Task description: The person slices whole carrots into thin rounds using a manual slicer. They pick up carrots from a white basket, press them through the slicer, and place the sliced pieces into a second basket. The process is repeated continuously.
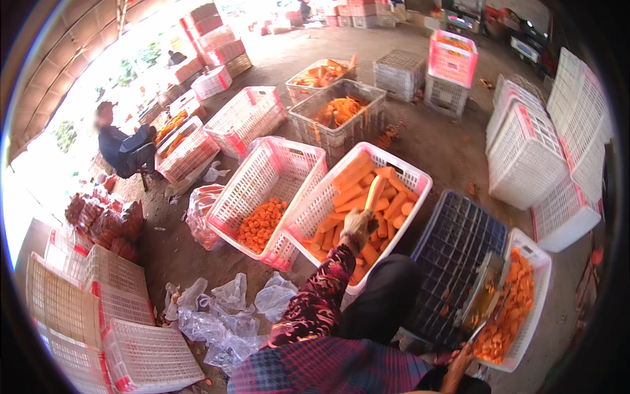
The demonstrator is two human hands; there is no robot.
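Note:
My left hand (358, 225) reaches into a white plastic crate (402, 168) with pink corners, filled with peeled whole carrots (350, 196). Its fingers close around the lower end of one pale-sided carrot (376, 191), which points away from me. At the lower right, my right hand (458, 363) grips the handle end of a knife (492, 314); most of the handle is hidden. The blade lies over the edge of a white crate (540, 288) of cut carrot pieces (514, 300). Beside it, a small worn cutting block (480, 295) rests on a dark blue upturned crate (460, 236).
Left of the carrots stands a crate (300, 153) with carrot chunks (262, 224) at its bottom. Clear plastic bags (224, 315) litter the floor. Stacked crates (526, 152) rise at right, others (147, 359) at lower left. A seated person (123, 143) is at far left.

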